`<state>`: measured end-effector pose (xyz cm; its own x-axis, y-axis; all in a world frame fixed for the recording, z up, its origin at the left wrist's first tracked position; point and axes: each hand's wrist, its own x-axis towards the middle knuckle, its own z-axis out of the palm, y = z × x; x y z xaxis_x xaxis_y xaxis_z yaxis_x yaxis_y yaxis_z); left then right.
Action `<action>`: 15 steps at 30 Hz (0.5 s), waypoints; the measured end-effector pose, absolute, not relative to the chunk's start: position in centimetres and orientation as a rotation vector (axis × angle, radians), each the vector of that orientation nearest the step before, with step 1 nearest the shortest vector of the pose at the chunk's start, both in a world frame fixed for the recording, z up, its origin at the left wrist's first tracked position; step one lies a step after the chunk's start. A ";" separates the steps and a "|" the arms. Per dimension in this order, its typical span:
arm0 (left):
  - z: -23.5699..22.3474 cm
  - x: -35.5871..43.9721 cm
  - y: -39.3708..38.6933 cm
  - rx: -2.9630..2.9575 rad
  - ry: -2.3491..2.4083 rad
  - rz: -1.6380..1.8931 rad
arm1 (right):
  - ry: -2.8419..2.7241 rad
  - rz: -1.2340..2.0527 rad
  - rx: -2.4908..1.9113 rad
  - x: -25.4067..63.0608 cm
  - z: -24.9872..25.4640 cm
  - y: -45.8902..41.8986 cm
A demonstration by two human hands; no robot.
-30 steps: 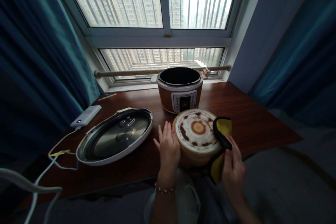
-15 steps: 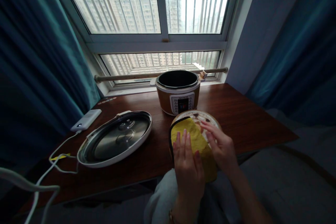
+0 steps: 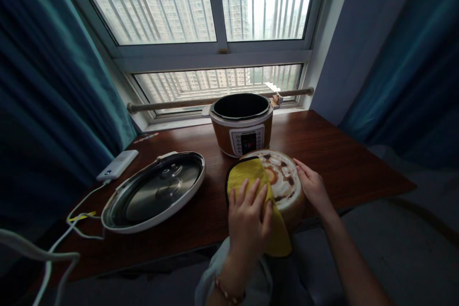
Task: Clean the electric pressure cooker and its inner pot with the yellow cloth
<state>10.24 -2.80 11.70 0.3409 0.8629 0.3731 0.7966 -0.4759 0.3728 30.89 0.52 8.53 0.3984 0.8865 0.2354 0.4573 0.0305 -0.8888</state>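
Round tan pot-like vessel, blotched white face uppermost (image 3: 288, 177): at the near edge of the dark red-brown wooden table (image 3: 344, 167); take it as the clock's centre, twelve towards the grey-framed glass window (image 3: 172, 62). Whether a lap helps bear it cannot be told.
Yellow fabric cloth with black edging (image 3: 247, 171): over the vessel's left part at nine o'clock, a flap hanging down at six.
Left hand (image 3: 248, 217): at eight o'clock, palm down on the cloth, fingers stretched and slightly parted, pressing rather than clutching; a beaded bracelet (image 3: 228, 292) circles the wrist.
Right hand (image 3: 316, 192): at three o'clock, bare fingers against the vessel's rim; how firmly they hold cannot be told.
Wiping step: seemingly under way on the upper face, the right hand steadying; brown patches on the uncovered part could be stains or pattern.
Next pass: would call for the cloth kept flat under the palm, the right fingers giving way, and the vessel kept from slipping off the near edge.
Brown-and-white round cooker with black interior (image 3: 241, 124): at eleven o'clock, lidless; small print on its control panel (image 3: 247, 141) is unreadable, with reddish marks on the dark display.
White-rimmed round lid, shiny dark inside upward (image 3: 161, 193): at nine o'clock.
White oblong device (image 3: 118, 165): beyond the lid, also towards nine; no readable writing.
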 end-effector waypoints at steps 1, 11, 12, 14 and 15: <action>12.1 9.6 -1.7 2.468 1.513 0.758 | -1.226 0.505 -1.602 30.9 8.6 0.5; 14.9 10.7 7.5 2.695 1.076 0.358 | -1.203 0.495 -1.624 30.6 9.1 0.5; 14.6 10.8 8.1 2.665 1.124 0.389 | -1.201 0.495 -1.619 30.6 9.0 0.5; 13.9 10.5 9.3 2.546 1.192 0.481 | -1.196 0.498 -1.610 30.7 8.9 0.5; 13.6 10.1 9.8 2.466 1.191 0.537 | -1.191 0.497 -1.609 30.7 8.8 0.5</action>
